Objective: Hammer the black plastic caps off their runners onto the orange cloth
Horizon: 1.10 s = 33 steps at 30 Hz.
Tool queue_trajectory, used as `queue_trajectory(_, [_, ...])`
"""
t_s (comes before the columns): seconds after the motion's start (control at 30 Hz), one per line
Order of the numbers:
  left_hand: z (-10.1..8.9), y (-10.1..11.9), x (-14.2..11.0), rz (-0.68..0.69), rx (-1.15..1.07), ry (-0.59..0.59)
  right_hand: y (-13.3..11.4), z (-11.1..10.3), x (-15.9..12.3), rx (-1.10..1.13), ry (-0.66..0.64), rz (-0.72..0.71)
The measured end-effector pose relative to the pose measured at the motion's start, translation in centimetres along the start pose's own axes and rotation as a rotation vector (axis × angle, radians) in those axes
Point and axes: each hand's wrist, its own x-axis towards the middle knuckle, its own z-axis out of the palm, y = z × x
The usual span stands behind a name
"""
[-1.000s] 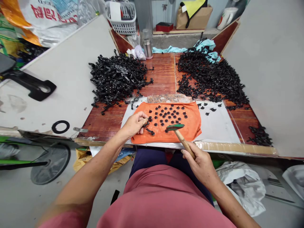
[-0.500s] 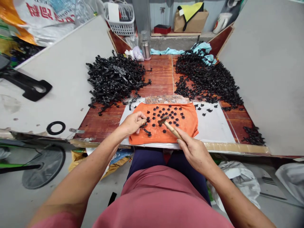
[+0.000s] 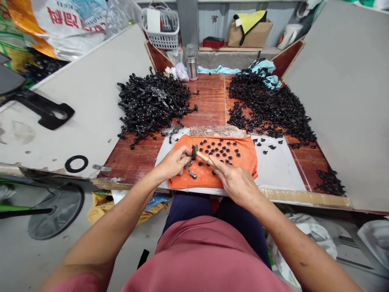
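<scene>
My left hand [image 3: 174, 163] is closed in a pinch on a small black metal part [image 3: 190, 170] that lies on the orange cloth [image 3: 243, 158]. My right hand [image 3: 235, 182] grips the wooden handle of a small hammer [image 3: 199, 154]. The hammer's head sits right beside my left fingers, just above the black part. Several small black round pieces [image 3: 221, 149] are spread over the cloth beyond the hammer.
A heap of black metal arms [image 3: 152, 101] lies at the back left of the wooden table and a heap of small black pieces [image 3: 270, 105] at the back right. Grey boards [image 3: 343, 97] wall both sides. A steel flask [image 3: 191, 64] stands at the back.
My right hand has swung the hammer left and down, from the cloth's middle to the part held by my left hand. My left hand has stayed in place.
</scene>
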Motion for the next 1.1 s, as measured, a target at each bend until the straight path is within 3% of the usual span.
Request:
queue_trajectory(0.17, [0.2,-0.4,-0.4,-0.033,-0.144,0.021,0.1,-0.6,-0.1,0.045,-0.010,-0.015])
queue_trajectory(0.33, [0.3,-0.5,-0.4,-0.065,-0.202,0.038,0.1,-1.1,-0.3,0.162,0.127,-0.034])
queue_trajectory(0.5, [0.3,-0.7,-0.2,-0.053,-0.206,0.018,-0.2,-1.1,-0.1,0.050,-0.006,-0.045])
queue_trajectory(0.63, [0.4,-1.0,-0.2,-0.041,-0.188,0.027,-0.4,-1.3,0.1,0.025,0.085,-0.042])
queue_trajectory(0.77, [0.4,-0.9,-0.3,-0.057,-0.181,0.028,-0.5,-1.5,0.3,-0.056,-0.014,-0.057])
queue_trajectory(0.97, [0.3,-0.7,-0.4,-0.055,-0.183,0.027,-0.6,-1.2,0.5,-0.087,-0.030,-0.054])
queue_trajectory(1.1, [0.2,-0.7,-0.7,-0.040,-0.125,-0.008,-0.7,-1.8,0.1,0.029,0.050,-0.047])
